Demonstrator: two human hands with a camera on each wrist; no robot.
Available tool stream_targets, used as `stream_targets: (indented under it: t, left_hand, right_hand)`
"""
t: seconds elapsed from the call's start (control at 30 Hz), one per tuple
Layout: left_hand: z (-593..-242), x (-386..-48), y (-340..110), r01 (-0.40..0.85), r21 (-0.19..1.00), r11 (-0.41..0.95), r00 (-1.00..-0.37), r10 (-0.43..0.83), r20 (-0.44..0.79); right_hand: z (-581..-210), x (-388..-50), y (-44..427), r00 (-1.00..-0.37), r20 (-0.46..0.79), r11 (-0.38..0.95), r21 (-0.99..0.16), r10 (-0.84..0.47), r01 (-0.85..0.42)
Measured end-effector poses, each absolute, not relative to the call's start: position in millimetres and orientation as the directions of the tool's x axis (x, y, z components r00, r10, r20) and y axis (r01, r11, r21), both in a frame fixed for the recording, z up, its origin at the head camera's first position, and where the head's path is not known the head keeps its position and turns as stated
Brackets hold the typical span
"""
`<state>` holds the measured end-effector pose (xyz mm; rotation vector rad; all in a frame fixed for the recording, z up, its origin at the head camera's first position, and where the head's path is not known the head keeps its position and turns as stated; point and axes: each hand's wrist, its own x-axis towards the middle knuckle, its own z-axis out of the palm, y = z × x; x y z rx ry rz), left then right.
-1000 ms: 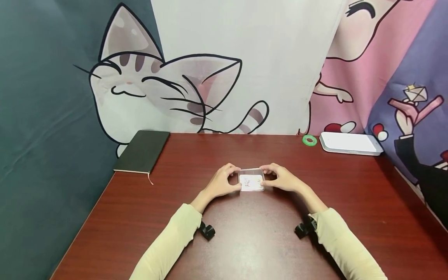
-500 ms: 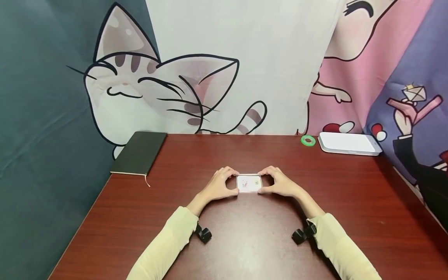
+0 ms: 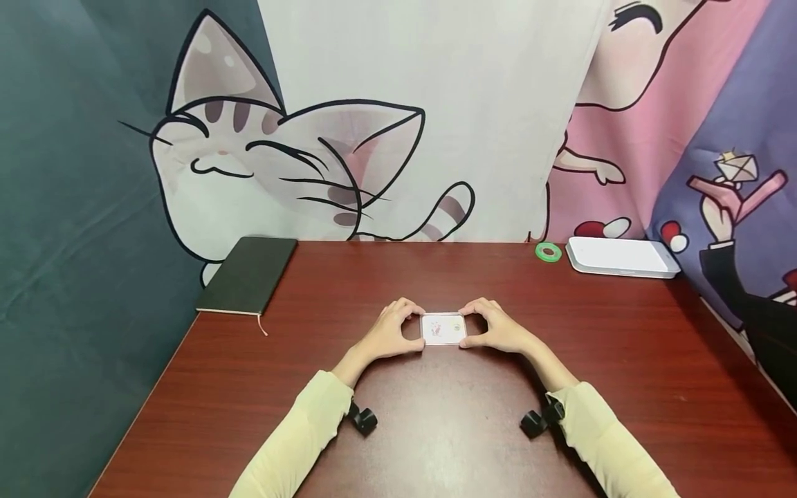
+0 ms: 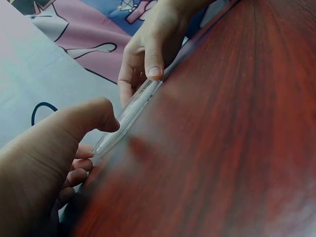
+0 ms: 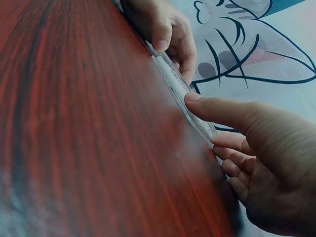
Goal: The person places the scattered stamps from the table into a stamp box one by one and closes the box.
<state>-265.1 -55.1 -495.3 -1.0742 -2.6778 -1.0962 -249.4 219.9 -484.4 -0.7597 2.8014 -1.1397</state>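
A small flat clear plastic case (image 3: 443,329) lies on the table, its lid down. White contents with a pink print and a small yellowish mark show through the top. My left hand (image 3: 391,333) pinches its left end, thumb at the near corner and fingers at the far corner. At the opposite end my right hand (image 3: 501,330) pinches it in the same way. Seen edge-on in the left wrist view, the case (image 4: 127,117) is a thin slab level with the tabletop. The right wrist view shows the thumb of my right hand (image 5: 276,148) on the case's edge.
A dark notebook (image 3: 249,275) with a ribbon marker lies at the table's back left corner. A green tape roll (image 3: 548,252) and a white box-like object (image 3: 623,256) sit along the back right edge. Cartoon-printed cloth (image 3: 498,104) hangs behind the reddish-brown table (image 3: 436,429).
One second ago the case's clear lid stood raised at the far side. Both hands have lowered it flat and come slightly nearer; over the last half second they barely move.
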Motion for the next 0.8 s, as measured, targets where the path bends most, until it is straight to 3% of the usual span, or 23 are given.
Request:
stream_targets:
  t: [0.37,0.8]
  left_hand:
    - [-494.9,-263.0,-51.4,0.620,0.606,0.499,-0.755,0.590,0.286]
    - [-494.5,-265.4,-54.9,0.619,0.602,0.503,-0.756,0.590,0.284]
  right_hand:
    - [-482.2,-245.8,221.7,-0.898,0.110,0.618,-0.690,-0.425,-0.377]
    - [-485.4,-247.9,218.8,-0.891,0.163,0.609,-0.676,-0.425,-0.414]
